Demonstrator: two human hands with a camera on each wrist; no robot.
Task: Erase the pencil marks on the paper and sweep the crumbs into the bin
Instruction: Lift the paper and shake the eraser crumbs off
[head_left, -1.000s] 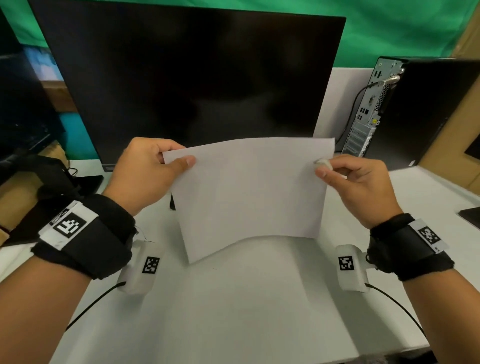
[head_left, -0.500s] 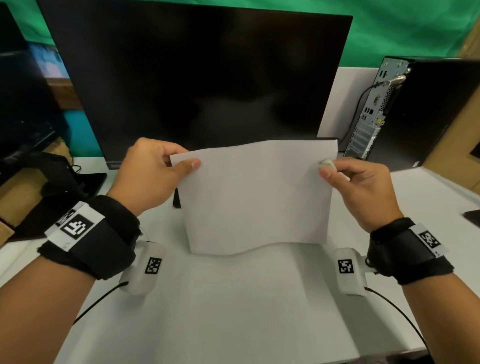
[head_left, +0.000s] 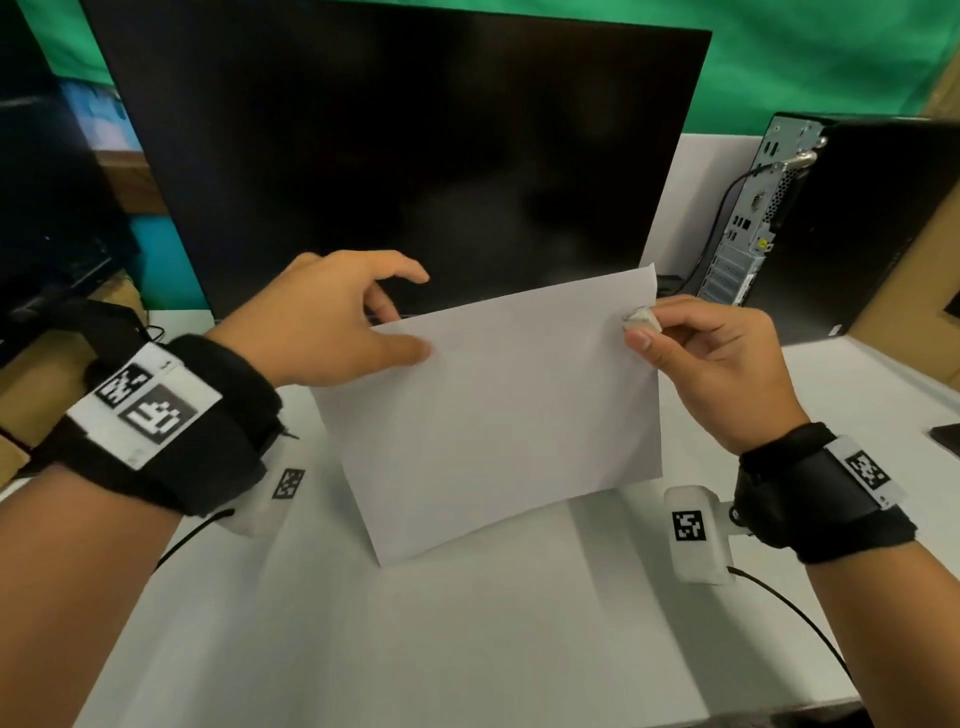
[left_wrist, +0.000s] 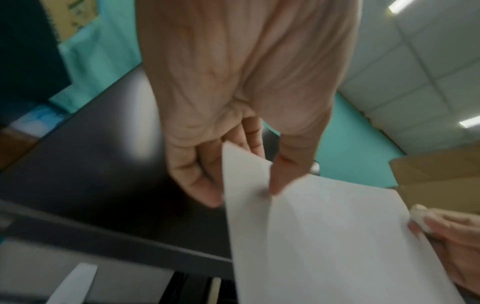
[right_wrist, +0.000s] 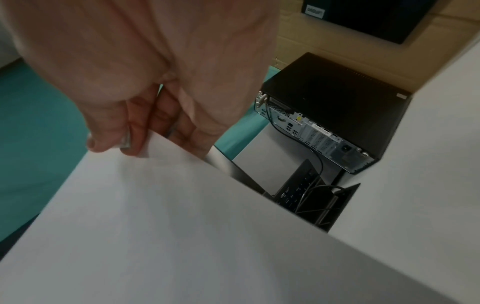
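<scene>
The thin white sheet of paper (head_left: 498, 415) hangs upright above the white table (head_left: 415, 649), in front of the big black monitor (head_left: 405, 156), held by its two upper corners and tilted with the right corner higher. It is light and limp (the lower edge bows), so it will likely flop or crease unless both upper corners are gripped close to the edge. The left hand (head_left: 337, 322) pinches the upper left corner between thumb and fingers, the forefinger lifted clear. The right hand (head_left: 711, 358) pinches the upper right corner and also clamps a small white eraser (head_left: 641, 318). No pencil marks, crumbs or bin can be made out. Compared with half a second earlier, the sheet has tipped from nearly level to slanted, and the left forefinger has uncurled.
</scene>
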